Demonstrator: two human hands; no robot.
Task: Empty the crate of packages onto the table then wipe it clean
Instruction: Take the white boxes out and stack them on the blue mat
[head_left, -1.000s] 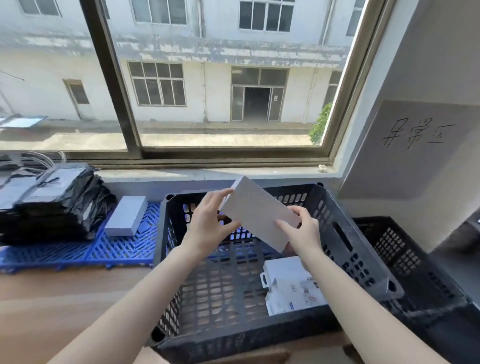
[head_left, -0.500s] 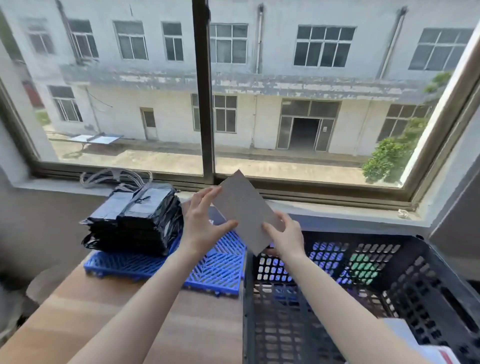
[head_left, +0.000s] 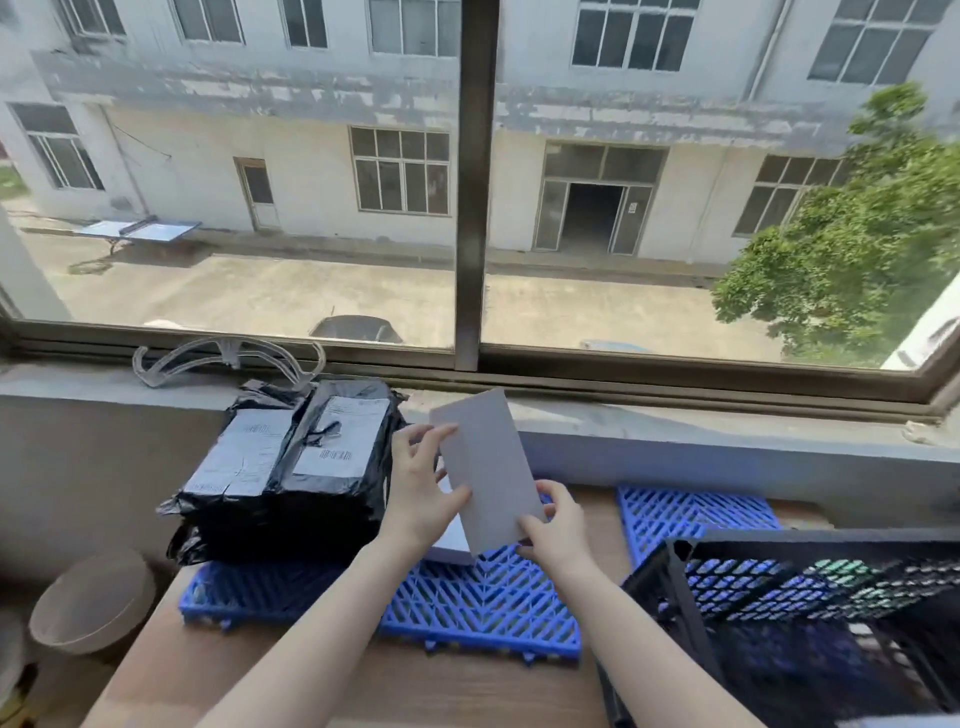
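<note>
I hold a flat grey box (head_left: 485, 467) tilted in the air with both hands. My left hand (head_left: 418, 488) grips its left edge and my right hand (head_left: 556, 519) pinches its lower right corner. The box hangs over the blue grid mat (head_left: 483, 597) on the wooden table (head_left: 249, 670). Under it lies another pale box (head_left: 451, 540), mostly hidden. The black perforated crate (head_left: 789, 582) stands at the lower right, its inside largely out of view.
A stack of black plastic-wrapped parcels (head_left: 291, 467) sits on the mat's left end. A second blue mat (head_left: 691, 514) lies behind the crate. A round pale bowl (head_left: 91, 603) stands left of the table. The window sill (head_left: 675, 415) runs along the back.
My view and both hands swung left, carrying the grey box out of the crate to above the blue mat beside the black parcels.
</note>
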